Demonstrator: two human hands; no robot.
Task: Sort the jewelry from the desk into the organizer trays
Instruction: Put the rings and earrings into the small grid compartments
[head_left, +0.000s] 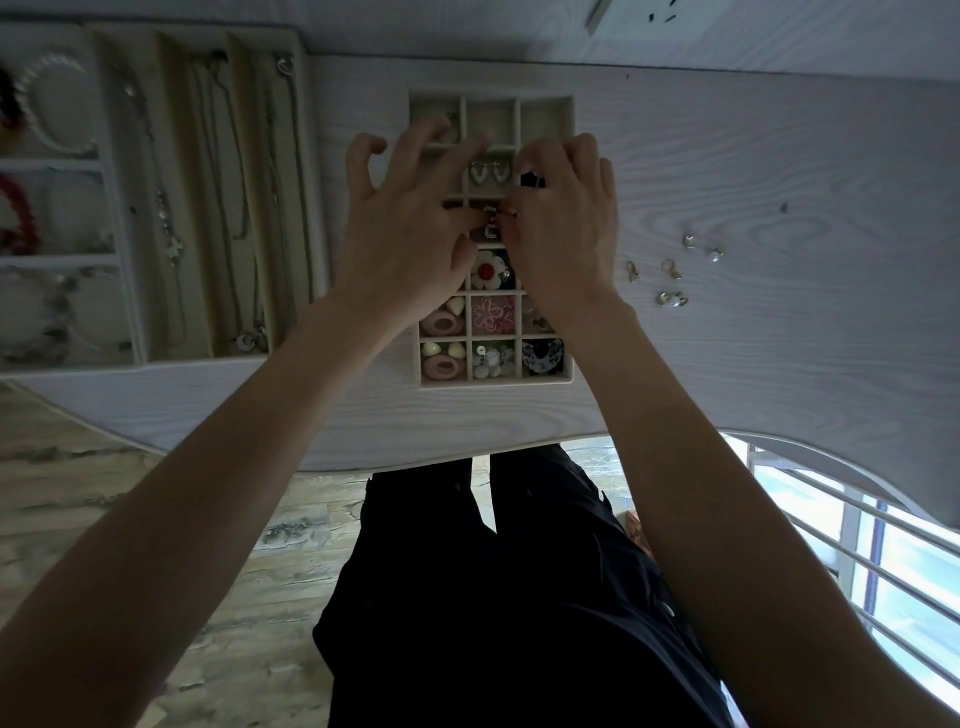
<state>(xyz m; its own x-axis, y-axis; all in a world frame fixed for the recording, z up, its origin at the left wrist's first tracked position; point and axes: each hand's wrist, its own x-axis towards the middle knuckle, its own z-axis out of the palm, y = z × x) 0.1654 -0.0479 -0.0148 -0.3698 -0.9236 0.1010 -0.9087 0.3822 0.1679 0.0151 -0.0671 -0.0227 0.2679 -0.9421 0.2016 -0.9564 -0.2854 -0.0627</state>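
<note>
Hands (410, 228) (563, 228), two; loose earrings (672, 269), perhaps five.

Loose earrings (675, 270) right of compartment tray (566, 371)

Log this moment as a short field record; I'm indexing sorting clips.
setting: white wood-grain desk
grid tray: near compartments filled, far row's middle and right look empty
left hand: over tray, thumb and fingertip at a small earring
right hand: pinching the same earring
still loose: small earrings on desk, right of tray
long tray: necklaces, bracelets, far left
</note>
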